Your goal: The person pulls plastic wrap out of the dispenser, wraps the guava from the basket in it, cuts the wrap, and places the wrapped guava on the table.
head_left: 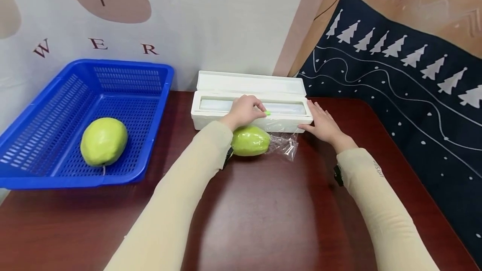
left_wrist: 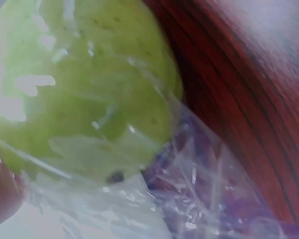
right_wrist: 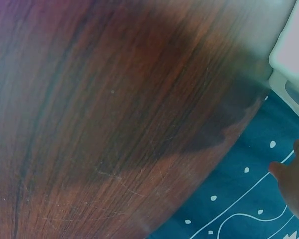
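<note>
A white cling film dispenser box (head_left: 250, 122) stands near the back of the table, its lid (head_left: 252, 83) raised. My left hand (head_left: 245, 111) reaches over the front edge and pinches a small green slide cutter (head_left: 267, 113). Below that hand, right against the box front, lies an oval yellow-green fruit (head_left: 250, 141) under shiny plastic film. Clear film (head_left: 288, 143) trails rightward from the fruit along the box; creases show over the skin in the left wrist view. At the box's right end rests my right hand (head_left: 324, 126), fingers extended and thumb at the front corner.
A blue perforated basket (head_left: 148, 145) stands on the left with another large yellow-green fruit (head_left: 104, 141) inside. The reddish-brown table (head_left: 260, 216) meets a pale printed cloth (head_left: 226, 20) at the back and a dark tree-patterned cloth (head_left: 410, 99) on the right.
</note>
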`<state>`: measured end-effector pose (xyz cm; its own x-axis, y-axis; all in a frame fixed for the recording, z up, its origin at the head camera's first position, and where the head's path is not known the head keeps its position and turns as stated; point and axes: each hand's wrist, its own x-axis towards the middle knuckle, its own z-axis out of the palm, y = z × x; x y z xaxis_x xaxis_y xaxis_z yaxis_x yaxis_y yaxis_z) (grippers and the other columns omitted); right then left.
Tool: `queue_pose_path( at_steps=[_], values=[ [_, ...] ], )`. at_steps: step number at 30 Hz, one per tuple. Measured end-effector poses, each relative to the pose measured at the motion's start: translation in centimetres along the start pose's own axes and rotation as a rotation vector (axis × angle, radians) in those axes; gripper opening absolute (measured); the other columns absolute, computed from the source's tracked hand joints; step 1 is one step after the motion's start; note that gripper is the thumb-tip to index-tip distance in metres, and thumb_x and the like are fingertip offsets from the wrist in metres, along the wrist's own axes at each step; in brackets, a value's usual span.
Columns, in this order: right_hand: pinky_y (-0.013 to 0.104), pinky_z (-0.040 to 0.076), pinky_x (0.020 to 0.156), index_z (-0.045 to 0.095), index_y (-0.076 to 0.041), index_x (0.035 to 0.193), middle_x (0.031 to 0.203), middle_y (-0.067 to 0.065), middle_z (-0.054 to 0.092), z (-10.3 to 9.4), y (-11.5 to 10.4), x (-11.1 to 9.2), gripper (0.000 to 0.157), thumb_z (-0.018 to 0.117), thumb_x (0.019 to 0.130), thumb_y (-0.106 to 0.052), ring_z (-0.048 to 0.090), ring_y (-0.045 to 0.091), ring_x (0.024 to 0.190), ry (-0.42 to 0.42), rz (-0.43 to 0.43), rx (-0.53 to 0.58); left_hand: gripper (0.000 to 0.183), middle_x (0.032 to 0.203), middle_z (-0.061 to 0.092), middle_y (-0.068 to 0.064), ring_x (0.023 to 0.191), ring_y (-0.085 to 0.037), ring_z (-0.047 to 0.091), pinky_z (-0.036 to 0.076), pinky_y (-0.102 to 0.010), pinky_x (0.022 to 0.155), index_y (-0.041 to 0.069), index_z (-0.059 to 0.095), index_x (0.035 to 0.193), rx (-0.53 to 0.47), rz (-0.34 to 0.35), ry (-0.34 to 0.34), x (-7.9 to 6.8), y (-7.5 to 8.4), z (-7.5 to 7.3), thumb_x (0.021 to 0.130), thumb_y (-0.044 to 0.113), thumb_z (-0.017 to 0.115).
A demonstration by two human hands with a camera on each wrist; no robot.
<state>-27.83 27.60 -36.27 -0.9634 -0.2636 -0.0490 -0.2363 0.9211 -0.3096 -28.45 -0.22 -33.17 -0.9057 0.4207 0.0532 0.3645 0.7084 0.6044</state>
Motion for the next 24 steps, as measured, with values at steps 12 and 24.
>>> queue_pose_path(
  at_steps=[12,24],
  values=[
    [0.059,0.010,0.113,0.007,-0.007,0.151,0.155,0.019,0.014,0.4,-0.3,0.2,0.090,0.063,0.087,-0.038,0.009,0.038,0.144,0.007,-0.006,0.001,0.019,0.117,0.065,-0.002,0.116,-0.024,0.050,0.026,-0.044,0.106,0.016,0.070,0.098,-0.018,0.006,0.045,-0.7,-1.2,-0.1,0.086,0.029,0.066],
    [0.058,0.011,0.113,0.004,-0.006,0.150,0.154,0.024,0.014,0.3,-0.4,-0.1,0.091,0.062,0.088,-0.039,0.009,0.039,0.143,-0.003,0.007,0.014,0.019,0.116,0.066,-0.001,0.115,-0.023,0.051,0.023,-0.045,0.108,0.015,0.070,0.097,-0.013,0.026,0.079,-0.8,-1.6,0.3,0.086,0.030,0.066]
  ],
)
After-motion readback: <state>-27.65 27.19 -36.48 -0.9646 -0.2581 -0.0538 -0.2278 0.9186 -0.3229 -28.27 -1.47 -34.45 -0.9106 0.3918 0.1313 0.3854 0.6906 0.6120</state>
